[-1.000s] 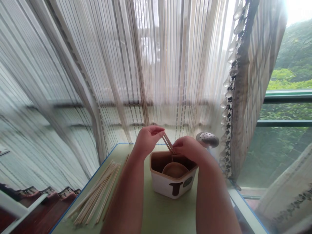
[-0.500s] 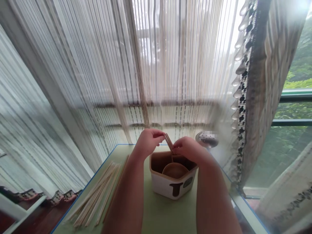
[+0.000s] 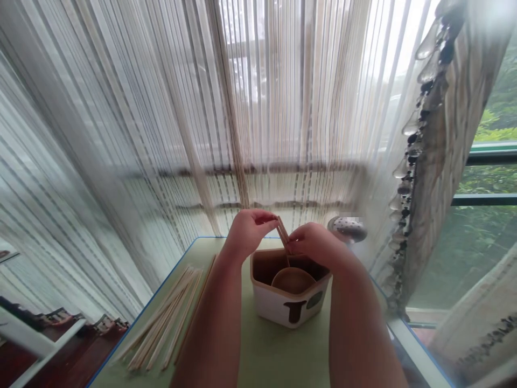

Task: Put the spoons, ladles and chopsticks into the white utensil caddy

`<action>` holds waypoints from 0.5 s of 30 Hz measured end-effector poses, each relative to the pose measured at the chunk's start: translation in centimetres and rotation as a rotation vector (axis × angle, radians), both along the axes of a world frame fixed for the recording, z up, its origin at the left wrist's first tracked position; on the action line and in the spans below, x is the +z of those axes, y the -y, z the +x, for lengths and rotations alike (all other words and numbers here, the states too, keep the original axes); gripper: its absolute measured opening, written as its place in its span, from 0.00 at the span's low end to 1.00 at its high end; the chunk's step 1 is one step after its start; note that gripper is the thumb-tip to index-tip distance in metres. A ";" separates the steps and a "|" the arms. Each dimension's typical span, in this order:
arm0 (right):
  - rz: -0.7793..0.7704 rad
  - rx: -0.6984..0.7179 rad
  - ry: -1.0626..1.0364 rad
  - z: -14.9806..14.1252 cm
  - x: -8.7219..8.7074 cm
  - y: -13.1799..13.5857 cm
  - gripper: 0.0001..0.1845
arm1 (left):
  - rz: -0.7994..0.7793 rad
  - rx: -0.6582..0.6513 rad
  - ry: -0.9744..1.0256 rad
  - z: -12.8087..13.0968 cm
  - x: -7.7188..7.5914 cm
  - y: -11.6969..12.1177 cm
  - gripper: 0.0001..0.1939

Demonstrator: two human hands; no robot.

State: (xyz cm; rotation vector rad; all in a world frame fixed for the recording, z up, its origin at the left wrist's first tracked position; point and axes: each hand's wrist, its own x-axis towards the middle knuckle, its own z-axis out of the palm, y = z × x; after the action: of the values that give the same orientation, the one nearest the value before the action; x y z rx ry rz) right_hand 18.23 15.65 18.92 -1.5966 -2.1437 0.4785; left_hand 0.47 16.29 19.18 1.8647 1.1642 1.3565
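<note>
Both hands are raised over a white container [image 3: 278, 308] with a brown rim and brown inner dividers, standing on a pale green table [image 3: 266, 350]. My left hand [image 3: 247, 234] pinches the upper ends of a few brown chopsticks [image 3: 283, 234]. My right hand [image 3: 314, 245] is closed around the same chopsticks just above the container's rim. Their lower ends go down into the container and are hidden. A round brown compartment [image 3: 293, 280] shows inside it.
A loose bundle of pale wooden chopsticks [image 3: 167, 320] lies on the table's left part. A perforated metal ladle head [image 3: 347, 228] sticks up behind my right hand. Striped sheer curtains [image 3: 202, 118] hang close behind the table; a beaded curtain edge [image 3: 407, 183] hangs at right.
Both hands stay on the chopsticks over the container, with hardly any shift. The camera has turned slightly, so the view has drifted.
</note>
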 end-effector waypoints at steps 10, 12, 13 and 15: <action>-0.059 -0.055 0.007 0.9 0.9 2.2 0.10 | -0.048 -0.065 -0.057 1.1 0.3 1.5 0.14; -0.063 -0.041 0.004 0.9 0.9 2.2 0.09 | -0.040 -0.064 -0.066 1.2 0.2 1.4 0.14; -0.065 -0.030 0.005 1.0 0.9 2.2 0.09 | -0.039 -0.065 -0.069 1.2 0.2 1.4 0.14; -0.062 -0.015 0.007 1.1 0.7 2.0 0.09 | -0.045 -0.076 -0.063 1.3 0.1 1.3 0.14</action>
State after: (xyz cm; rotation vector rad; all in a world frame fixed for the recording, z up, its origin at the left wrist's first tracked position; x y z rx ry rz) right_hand 19.28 13.67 19.60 -1.6490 -2.1397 0.5398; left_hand 1.75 14.97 19.30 1.9121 1.1337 1.2284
